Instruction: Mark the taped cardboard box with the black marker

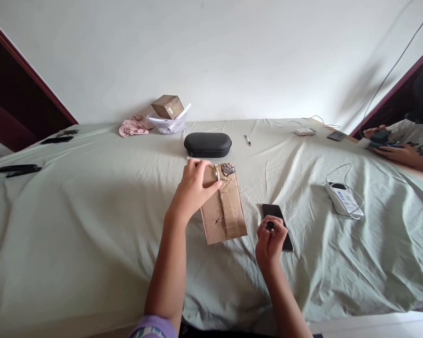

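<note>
A brown cardboard box (232,206), closed with a strip of tape, lies on the cloth in front of me. My left hand (197,180) grips its upper left part, thumb on the top face and fingers bent over the far edge. By the thumb, the tape looks shiny and crumpled. A dark curved-line mark (228,169) shows at the far right corner. To the right of the box, my right hand (271,237) is closed in a fist around a small thing with a round black end (270,226); the rest is hidden. Behind this hand lies a black smartphone (273,210).
A black hard case (207,144) stands beyond the box, with a pen (247,140) to its right. Farther back are a plastic basket (169,124) with a small box (167,106) and a pink cloth (136,126). A white corded device (344,199) lies right; another person's hands (391,150) hold something there.
</note>
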`<state>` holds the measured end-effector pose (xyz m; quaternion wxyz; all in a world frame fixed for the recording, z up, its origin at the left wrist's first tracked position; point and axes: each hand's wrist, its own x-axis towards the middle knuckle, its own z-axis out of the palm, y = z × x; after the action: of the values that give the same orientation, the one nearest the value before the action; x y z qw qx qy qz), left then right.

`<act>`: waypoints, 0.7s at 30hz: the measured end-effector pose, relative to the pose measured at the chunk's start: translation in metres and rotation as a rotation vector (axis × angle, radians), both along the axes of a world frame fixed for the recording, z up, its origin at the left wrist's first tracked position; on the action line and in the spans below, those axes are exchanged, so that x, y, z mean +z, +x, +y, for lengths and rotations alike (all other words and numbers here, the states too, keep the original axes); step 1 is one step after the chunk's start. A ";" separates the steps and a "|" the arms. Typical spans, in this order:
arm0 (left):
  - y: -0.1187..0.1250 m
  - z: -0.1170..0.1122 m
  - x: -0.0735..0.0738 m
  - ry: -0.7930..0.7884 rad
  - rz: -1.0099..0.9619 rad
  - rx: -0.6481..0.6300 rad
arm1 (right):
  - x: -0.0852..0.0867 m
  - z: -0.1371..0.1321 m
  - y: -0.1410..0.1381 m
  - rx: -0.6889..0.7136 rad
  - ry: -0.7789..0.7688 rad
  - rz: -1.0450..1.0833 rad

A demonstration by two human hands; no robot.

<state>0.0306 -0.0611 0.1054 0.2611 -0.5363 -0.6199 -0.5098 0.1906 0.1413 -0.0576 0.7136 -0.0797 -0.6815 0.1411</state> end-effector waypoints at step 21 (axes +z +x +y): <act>-0.002 0.002 -0.001 0.008 -0.011 0.001 | 0.013 -0.045 0.009 0.461 -0.374 -0.077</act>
<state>0.0282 -0.0591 0.1048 0.2604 -0.5321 -0.6195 -0.5150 0.1991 0.0963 -0.0444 0.6093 -0.0584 -0.6704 0.4194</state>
